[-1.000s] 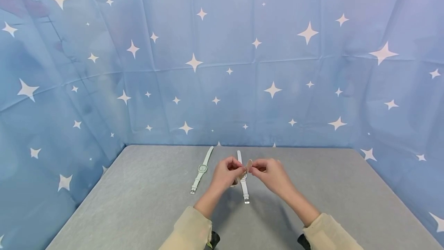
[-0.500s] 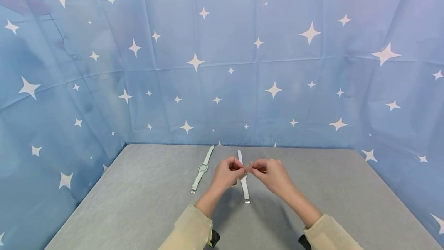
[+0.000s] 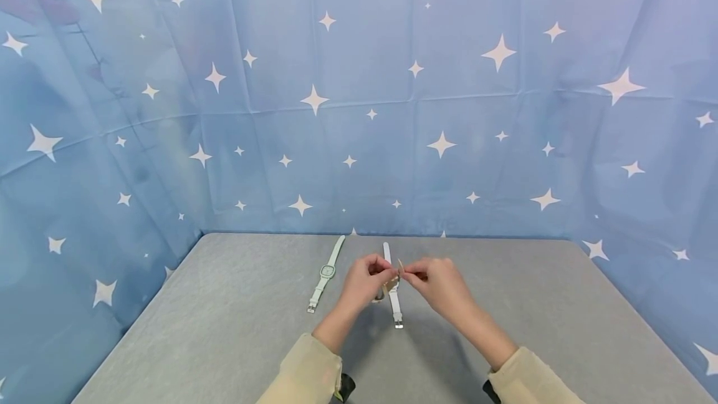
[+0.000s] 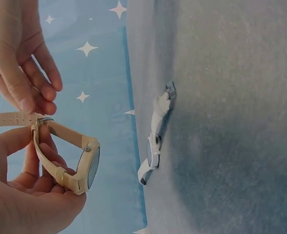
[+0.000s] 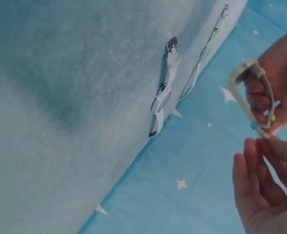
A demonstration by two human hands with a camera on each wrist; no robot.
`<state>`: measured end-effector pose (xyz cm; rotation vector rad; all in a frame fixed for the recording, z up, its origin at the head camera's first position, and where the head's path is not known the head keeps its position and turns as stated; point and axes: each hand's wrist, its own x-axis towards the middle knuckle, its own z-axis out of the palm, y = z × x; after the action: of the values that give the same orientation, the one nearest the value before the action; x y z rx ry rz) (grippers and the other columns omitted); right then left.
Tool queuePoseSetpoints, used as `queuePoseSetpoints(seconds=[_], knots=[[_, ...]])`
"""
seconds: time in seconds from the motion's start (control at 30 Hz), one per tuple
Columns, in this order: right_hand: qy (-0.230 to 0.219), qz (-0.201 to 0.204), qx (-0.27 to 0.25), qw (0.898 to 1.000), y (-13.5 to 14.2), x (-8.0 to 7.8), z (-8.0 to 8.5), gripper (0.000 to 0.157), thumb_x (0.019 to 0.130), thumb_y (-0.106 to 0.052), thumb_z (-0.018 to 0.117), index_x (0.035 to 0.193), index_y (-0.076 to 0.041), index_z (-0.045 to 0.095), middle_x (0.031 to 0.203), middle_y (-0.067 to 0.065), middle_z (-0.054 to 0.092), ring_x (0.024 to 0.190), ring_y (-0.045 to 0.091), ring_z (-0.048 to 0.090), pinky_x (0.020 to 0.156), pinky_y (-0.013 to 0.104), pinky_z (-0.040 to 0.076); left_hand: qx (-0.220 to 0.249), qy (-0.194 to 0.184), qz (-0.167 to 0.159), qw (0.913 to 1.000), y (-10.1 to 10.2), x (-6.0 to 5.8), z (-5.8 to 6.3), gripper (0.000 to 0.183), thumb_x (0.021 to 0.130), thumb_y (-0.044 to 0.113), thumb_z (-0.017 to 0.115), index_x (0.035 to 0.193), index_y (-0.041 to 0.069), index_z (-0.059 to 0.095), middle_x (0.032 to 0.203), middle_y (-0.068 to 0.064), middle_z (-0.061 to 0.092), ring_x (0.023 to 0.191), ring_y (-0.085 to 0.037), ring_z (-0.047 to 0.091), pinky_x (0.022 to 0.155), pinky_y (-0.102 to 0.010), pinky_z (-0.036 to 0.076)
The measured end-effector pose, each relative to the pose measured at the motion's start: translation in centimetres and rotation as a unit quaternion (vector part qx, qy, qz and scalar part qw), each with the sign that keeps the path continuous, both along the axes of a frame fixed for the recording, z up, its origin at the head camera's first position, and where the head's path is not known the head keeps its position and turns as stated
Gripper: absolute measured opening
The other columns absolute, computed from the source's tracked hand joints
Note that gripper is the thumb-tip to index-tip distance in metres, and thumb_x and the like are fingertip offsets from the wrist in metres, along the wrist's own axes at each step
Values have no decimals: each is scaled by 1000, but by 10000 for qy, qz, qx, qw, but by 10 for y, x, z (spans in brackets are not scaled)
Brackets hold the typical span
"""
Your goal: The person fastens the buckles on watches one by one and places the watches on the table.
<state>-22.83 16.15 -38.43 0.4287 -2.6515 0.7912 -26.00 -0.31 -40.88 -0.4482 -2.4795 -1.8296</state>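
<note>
My left hand grips a beige wristwatch by its strap, fingers curled inside the loop. The strap is bent round into a closed ring at the metal buckle, and its holed free end sticks out past it. My right hand pinches the strap by the buckle with thumb and forefinger; in the right wrist view these fingertips meet at the ring's lower end. In the head view, the hands hide most of this watch. Behind and below them lies a white wristwatch on the table.
A pale green wristwatch lies stretched out left of the white one on the grey table. A blue star-patterned cloth hangs behind the table's far edge and along both sides.
The strap end between my hands has turned from showing its flat face to nearly edge-on. My right fingers have shifted slightly; both hands stay at about the same place.
</note>
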Motion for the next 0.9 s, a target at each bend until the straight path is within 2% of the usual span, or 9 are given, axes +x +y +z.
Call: queuePoseSetpoints(seconds=[0.23, 0.47, 0.67, 0.8, 0.9], knots=[[621, -86, 828, 9946, -1, 2, -1, 6, 85, -16, 79, 83, -10, 78, 82, 1, 74, 64, 7, 61, 58, 21, 50, 9, 1, -106, 9999, 1, 0, 1, 12, 89, 9, 69, 92, -2, 69, 85, -17, 70, 68, -6, 54, 59, -19, 44], [1130, -144, 1193, 9863, 0, 2, -2, 5, 82, -14, 81, 82, -10, 78, 77, 0, 73, 62, 11, 61, 57, 24, 49, 136, -359, -165, 9991, 3, 6, 2, 30, 88, 32, 74, 96, 4, 67, 90, -8, 69, 75, -8, 58, 65, -24, 48], [1032, -94, 856, 9909, 1, 2, -2, 6, 80, -15, 83, 84, -14, 79, 82, -1, 75, 65, 9, 65, 58, 23, 51, 37, -252, 70, 9997, 7, 8, 2, 22, 91, 24, 67, 95, 3, 66, 89, -9, 67, 73, -10, 54, 59, -23, 46], [954, -8, 638, 9934, 2, 3, -2, 6, 79, -16, 83, 82, -15, 78, 80, -3, 74, 67, 8, 66, 61, 23, 54, 224, -400, 61, 9989, 8, 8, 2, 17, 88, 16, 67, 96, 2, 67, 91, -11, 67, 75, -13, 57, 59, -24, 49], [730, 30, 339, 9968, 3, 3, -1, 5, 83, -18, 80, 83, -14, 78, 79, -3, 74, 68, 8, 66, 62, 22, 54, 396, -438, -21, 9983, 8, 8, 2, 16, 86, 13, 68, 96, 0, 67, 89, -11, 68, 76, -17, 61, 61, -24, 51]])
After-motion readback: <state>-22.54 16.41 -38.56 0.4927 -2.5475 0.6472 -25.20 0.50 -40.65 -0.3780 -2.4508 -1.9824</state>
